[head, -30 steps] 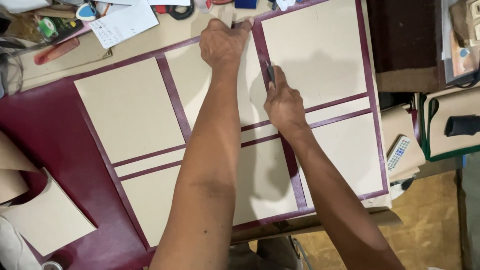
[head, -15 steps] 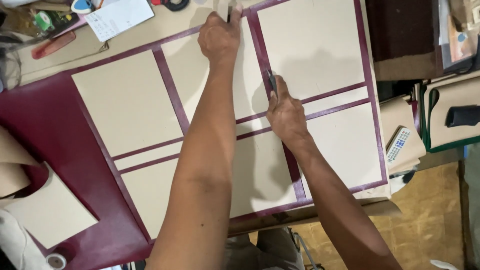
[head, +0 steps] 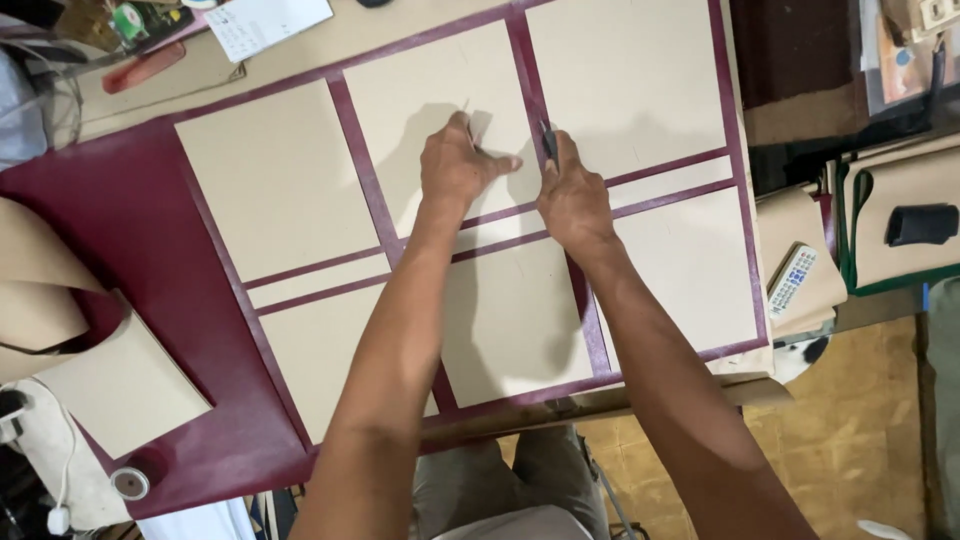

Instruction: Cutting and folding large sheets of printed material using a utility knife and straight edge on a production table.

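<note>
- Left hand (head: 458,165): lying on the upper-middle tan board panel (head: 440,120), fingers loosely bent, thumb pointing right; holds nothing, pressing the panel down.
- Right hand (head: 572,195): fist clenched around a small dark cutter (head: 548,143), tip poking out the top of the fist.
- Cutter sits over the vertical maroon strip (head: 530,70) between the upper-middle and upper-right panels (head: 625,85), just right of the left hand's thumb.
- Panels are laid in a grid on a maroon sheet (head: 120,230) spread on the counter (head: 350,35); narrow maroon gaps between them.
- Loose tan boards (head: 120,385) at lower left, tape roll (head: 130,483) near them.
- Remote control (head: 792,281) off the sheet's right edge; paper sheet (head: 268,22) at top.
</note>
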